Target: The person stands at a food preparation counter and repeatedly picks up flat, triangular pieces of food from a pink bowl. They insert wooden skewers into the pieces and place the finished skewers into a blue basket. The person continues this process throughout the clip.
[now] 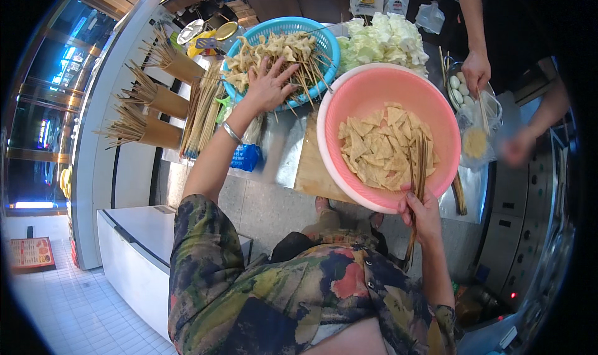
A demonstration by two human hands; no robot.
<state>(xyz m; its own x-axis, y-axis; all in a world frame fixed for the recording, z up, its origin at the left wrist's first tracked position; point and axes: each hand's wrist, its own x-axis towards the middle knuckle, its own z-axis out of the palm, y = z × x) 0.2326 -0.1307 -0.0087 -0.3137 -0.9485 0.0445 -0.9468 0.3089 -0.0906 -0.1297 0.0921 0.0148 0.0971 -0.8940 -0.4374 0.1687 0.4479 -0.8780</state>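
My left hand [272, 83] rests with fingers spread on skewered food pieces [280, 46] heaped in a blue plastic basket [331, 37]. Sticks from these skewers poke out over the basket's near rim. In my right hand [423, 210] is a bundle of thin wooden skewers [420, 168], held upright at the near edge of a pink plastic basin [369, 86]. Flat, pale tan pieces [373, 142], many of them triangular and resembling tofu skin, lie loose in the basin. The bundle's upper ends reach over them.
Cut cabbage [387, 41] is piled behind the basin. Skewer-filled holders [161, 100] line the left, beside loose sticks [205, 107]. At right, another person's hand [476, 72] holds sticks above a plastic bag [476, 142], near a bowl of eggs [460, 91]. A white chest [135, 261] stands lower left.
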